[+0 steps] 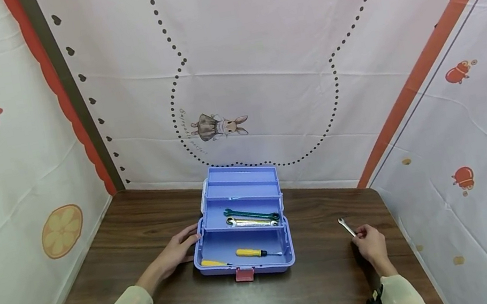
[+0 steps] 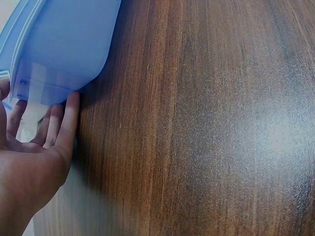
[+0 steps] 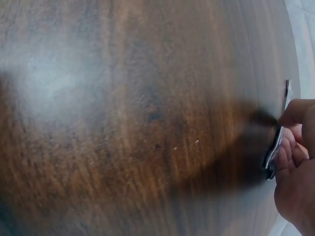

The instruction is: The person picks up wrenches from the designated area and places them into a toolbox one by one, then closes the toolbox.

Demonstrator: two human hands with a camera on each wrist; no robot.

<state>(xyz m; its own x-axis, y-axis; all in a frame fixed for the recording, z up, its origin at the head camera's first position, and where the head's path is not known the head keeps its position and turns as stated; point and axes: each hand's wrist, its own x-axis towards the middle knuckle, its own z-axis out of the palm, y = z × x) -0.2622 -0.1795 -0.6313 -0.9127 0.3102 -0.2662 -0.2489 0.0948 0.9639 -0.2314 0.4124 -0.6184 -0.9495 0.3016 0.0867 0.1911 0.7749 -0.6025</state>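
Note:
A blue toolbox (image 1: pixel 211 273) stands with its stepped trays raised. My left hand (image 1: pixel 174 251) is at the box's left side; in the left wrist view its extended fingers (image 2: pixel 70 120) touch the blue side wall. Out on the right part of the table, my right hand (image 1: pixel 371 246) pinches a silver wrench (image 1: pixel 346 226) between thumb and fingers, one end pointing away from me. In the right wrist view the wrench (image 3: pixel 287 91) is partly covered by the fingers. A green wrench (image 1: pixel 249 213) and a silver one (image 1: pixel 251 222) lie in the lower tray.
In the toolbox's bottom lie a yellow-handled screwdriver (image 1: pixel 247 252) and another yellow-handled tool (image 1: pixel 212 262). A red latch (image 1: pixel 244 275) hangs at the front. The brown wooden table (image 1: pixel 324 279) meets printed cloth walls (image 1: pixel 276 113) at the back and sides.

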